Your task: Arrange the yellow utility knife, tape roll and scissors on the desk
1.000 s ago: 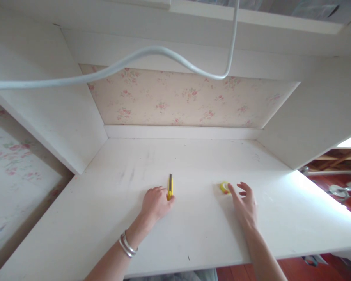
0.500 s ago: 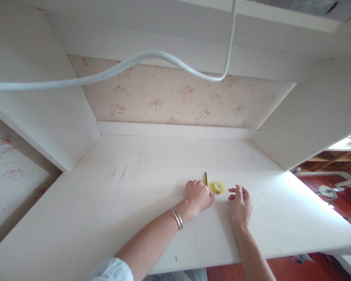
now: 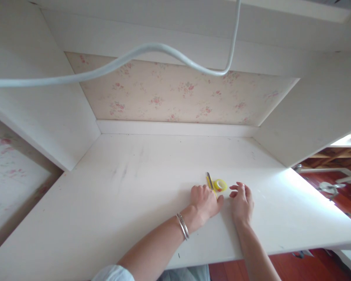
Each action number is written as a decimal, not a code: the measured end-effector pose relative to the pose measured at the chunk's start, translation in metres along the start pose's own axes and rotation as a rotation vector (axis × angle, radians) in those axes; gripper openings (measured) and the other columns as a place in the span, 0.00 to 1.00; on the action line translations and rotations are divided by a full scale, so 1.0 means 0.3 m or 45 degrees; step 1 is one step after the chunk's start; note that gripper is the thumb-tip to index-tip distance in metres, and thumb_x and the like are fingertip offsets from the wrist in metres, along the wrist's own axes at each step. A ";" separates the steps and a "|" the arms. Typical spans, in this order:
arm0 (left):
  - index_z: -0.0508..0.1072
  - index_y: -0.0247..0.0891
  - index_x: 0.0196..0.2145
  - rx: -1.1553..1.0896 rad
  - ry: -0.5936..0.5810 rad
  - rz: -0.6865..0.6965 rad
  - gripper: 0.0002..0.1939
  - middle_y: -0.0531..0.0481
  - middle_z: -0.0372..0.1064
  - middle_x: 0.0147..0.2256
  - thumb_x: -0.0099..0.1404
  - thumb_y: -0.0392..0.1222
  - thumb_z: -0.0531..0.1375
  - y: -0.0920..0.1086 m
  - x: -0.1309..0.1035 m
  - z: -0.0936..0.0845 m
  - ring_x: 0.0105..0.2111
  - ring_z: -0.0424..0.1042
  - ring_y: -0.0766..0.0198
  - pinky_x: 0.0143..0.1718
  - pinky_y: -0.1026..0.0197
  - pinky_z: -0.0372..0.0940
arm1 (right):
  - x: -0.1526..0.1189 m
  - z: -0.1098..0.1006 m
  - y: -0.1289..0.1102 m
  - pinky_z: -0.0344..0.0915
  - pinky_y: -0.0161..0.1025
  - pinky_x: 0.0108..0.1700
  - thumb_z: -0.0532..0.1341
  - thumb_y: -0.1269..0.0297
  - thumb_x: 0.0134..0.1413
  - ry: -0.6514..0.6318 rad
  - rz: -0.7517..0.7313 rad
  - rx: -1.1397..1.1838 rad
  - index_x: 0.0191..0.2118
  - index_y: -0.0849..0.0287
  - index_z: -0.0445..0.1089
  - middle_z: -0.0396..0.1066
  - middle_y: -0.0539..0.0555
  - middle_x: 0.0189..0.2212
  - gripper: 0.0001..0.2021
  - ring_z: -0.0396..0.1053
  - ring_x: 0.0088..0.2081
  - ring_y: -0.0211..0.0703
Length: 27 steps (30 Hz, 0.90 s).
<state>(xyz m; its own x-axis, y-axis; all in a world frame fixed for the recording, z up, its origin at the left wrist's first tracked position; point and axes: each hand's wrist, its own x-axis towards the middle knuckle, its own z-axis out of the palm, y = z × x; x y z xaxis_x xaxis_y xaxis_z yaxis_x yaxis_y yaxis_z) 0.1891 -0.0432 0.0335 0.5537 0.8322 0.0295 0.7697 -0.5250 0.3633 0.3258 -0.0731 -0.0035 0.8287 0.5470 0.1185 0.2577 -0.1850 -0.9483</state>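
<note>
At the lower edge, the person's pale sleeve ends partway up the left forearm, with red-brown floor showing beyond the front edge of a white table. Two silver bangles circle the left wrist. The left hand rests palm-down on the table, its grip curled around the handle of a yellow utility knife; the knife's dark end sticks out past the knuckles, pointing away and slightly left. To its right is the right hand, its grip loose and holding nothing, fingers bent toward the left. Between the knife and the right fingertips, a roll of yellow tape lies flat on the table, close beside the knife and just short of those fingertips; whether knife and tape touch is unclear. Higher in view, a white cable crosses in a wavy line. At the back, pink-flowered wallpaper stands between two white side panels.
</note>
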 end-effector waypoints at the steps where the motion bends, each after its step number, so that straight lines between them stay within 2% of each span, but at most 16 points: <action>1: 0.77 0.32 0.34 -0.012 -0.001 0.000 0.30 0.38 0.73 0.32 0.65 0.59 0.45 -0.022 -0.018 -0.013 0.34 0.73 0.53 0.36 0.54 0.63 | -0.001 -0.004 -0.001 0.57 0.34 0.29 0.50 0.46 0.56 0.017 -0.001 0.006 0.43 0.57 0.67 0.70 0.50 0.32 0.21 0.62 0.26 0.36; 4: 0.77 0.34 0.33 -0.072 0.009 0.020 0.33 0.39 0.73 0.33 0.68 0.59 0.39 -0.137 -0.087 -0.073 0.33 0.72 0.56 0.35 0.56 0.61 | -0.015 -0.017 -0.011 0.58 0.33 0.29 0.50 0.46 0.56 0.090 -0.024 0.050 0.42 0.58 0.67 0.68 0.50 0.30 0.21 0.61 0.26 0.37; 7: 0.74 0.36 0.28 -0.177 0.058 -0.010 0.31 0.43 0.72 0.30 0.69 0.56 0.39 -0.303 -0.159 -0.138 0.30 0.70 0.60 0.32 0.60 0.57 | -0.074 -0.011 -0.041 0.58 0.34 0.31 0.51 0.45 0.56 0.090 -0.121 0.043 0.39 0.59 0.68 0.66 0.50 0.27 0.22 0.61 0.28 0.38; 9: 0.71 0.36 0.24 -0.317 0.073 -0.091 0.30 0.48 0.68 0.23 0.68 0.57 0.41 -0.412 -0.195 -0.169 0.25 0.66 0.63 0.28 0.62 0.54 | -0.147 0.023 -0.076 0.57 0.33 0.30 0.53 0.45 0.55 -0.047 -0.186 0.033 0.36 0.60 0.69 0.63 0.49 0.23 0.21 0.60 0.26 0.38; 10: 0.69 0.36 0.22 -0.415 0.076 -0.155 0.30 0.51 0.65 0.20 0.68 0.58 0.41 -0.457 -0.207 -0.179 0.23 0.63 0.64 0.27 0.62 0.52 | -0.191 0.052 -0.099 0.56 0.33 0.28 0.53 0.45 0.55 -0.174 -0.206 0.050 0.34 0.60 0.69 0.61 0.47 0.21 0.21 0.58 0.24 0.37; 12: 0.64 0.36 0.18 -0.629 0.091 -0.284 0.31 0.54 0.57 0.16 0.67 0.60 0.42 -0.524 -0.222 -0.192 0.20 0.57 0.66 0.24 0.62 0.48 | -0.287 0.136 -0.153 0.50 0.32 0.23 0.53 0.45 0.56 -0.557 -0.231 0.093 0.31 0.59 0.67 0.55 0.45 0.17 0.20 0.52 0.20 0.35; 13: 0.63 0.36 0.18 -0.732 0.098 -0.321 0.31 0.55 0.55 0.16 0.66 0.61 0.42 -0.545 -0.225 -0.195 0.20 0.56 0.67 0.24 0.62 0.48 | -0.335 0.188 -0.181 0.47 0.32 0.22 0.53 0.45 0.57 -0.767 -0.236 0.079 0.28 0.59 0.66 0.52 0.44 0.16 0.21 0.50 0.19 0.34; 15: 0.62 0.36 0.18 -0.928 0.085 -0.332 0.31 0.55 0.56 0.16 0.66 0.62 0.42 -0.570 -0.227 -0.200 0.20 0.56 0.67 0.24 0.63 0.49 | -0.421 0.303 -0.232 0.47 0.32 0.22 0.51 0.44 0.58 -1.135 -0.194 0.058 0.22 0.59 0.63 0.53 0.45 0.15 0.24 0.50 0.19 0.33; 16: 0.62 0.36 0.18 -1.019 0.072 -0.332 0.30 0.54 0.57 0.16 0.66 0.61 0.42 -0.577 -0.226 -0.203 0.21 0.57 0.66 0.24 0.63 0.50 | -0.456 0.360 -0.253 0.46 0.33 0.21 0.50 0.43 0.58 -1.287 -0.127 0.070 0.21 0.59 0.61 0.54 0.45 0.15 0.25 0.50 0.19 0.33; 17: 0.62 0.36 0.17 -1.101 0.065 -0.341 0.30 0.54 0.59 0.16 0.66 0.61 0.42 -0.583 -0.226 -0.207 0.21 0.58 0.66 0.24 0.63 0.51 | -0.485 0.413 -0.268 0.46 0.33 0.21 0.48 0.42 0.58 -1.361 -0.058 0.101 0.20 0.58 0.59 0.54 0.45 0.14 0.27 0.50 0.18 0.33; 19: 0.60 0.37 0.16 -1.217 0.085 -0.406 0.29 0.53 0.60 0.16 0.66 0.59 0.42 -0.598 -0.226 -0.215 0.20 0.59 0.65 0.23 0.63 0.52 | -0.527 0.497 -0.284 0.46 0.34 0.21 0.45 0.40 0.58 -1.377 0.008 0.173 0.18 0.57 0.55 0.52 0.45 0.13 0.28 0.50 0.17 0.34; 21: 0.60 0.38 0.17 -1.256 0.125 -0.473 0.27 0.53 0.60 0.15 0.66 0.57 0.45 -0.616 -0.226 -0.225 0.19 0.60 0.65 0.22 0.64 0.53 | -0.549 0.543 -0.284 0.47 0.34 0.22 0.45 0.39 0.58 -1.338 -0.011 0.193 0.18 0.57 0.55 0.53 0.46 0.13 0.28 0.51 0.18 0.34; 23: 0.62 0.38 0.17 -1.253 0.136 -0.475 0.25 0.53 0.61 0.15 0.65 0.55 0.47 -0.631 -0.227 -0.231 0.19 0.61 0.65 0.22 0.64 0.54 | -0.556 0.553 -0.279 0.48 0.34 0.23 0.45 0.39 0.58 -1.331 -0.061 0.164 0.19 0.57 0.56 0.55 0.46 0.14 0.28 0.53 0.19 0.35; 27: 0.62 0.38 0.17 -1.212 0.127 -0.419 0.24 0.53 0.62 0.14 0.65 0.54 0.48 -0.635 -0.231 -0.227 0.18 0.63 0.65 0.22 0.64 0.55 | -0.546 0.522 -0.272 0.49 0.34 0.24 0.44 0.40 0.59 -1.405 -0.087 0.143 0.18 0.58 0.57 0.56 0.47 0.14 0.29 0.53 0.19 0.35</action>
<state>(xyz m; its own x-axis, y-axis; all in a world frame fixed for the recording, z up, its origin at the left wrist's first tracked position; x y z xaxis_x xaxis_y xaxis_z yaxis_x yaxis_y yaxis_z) -0.0175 0.0112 0.0258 0.2970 0.9440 -0.1438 0.2819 0.0572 0.9577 0.0913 -0.0197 0.0085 -0.0965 0.9900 -0.1026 0.1932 -0.0825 -0.9777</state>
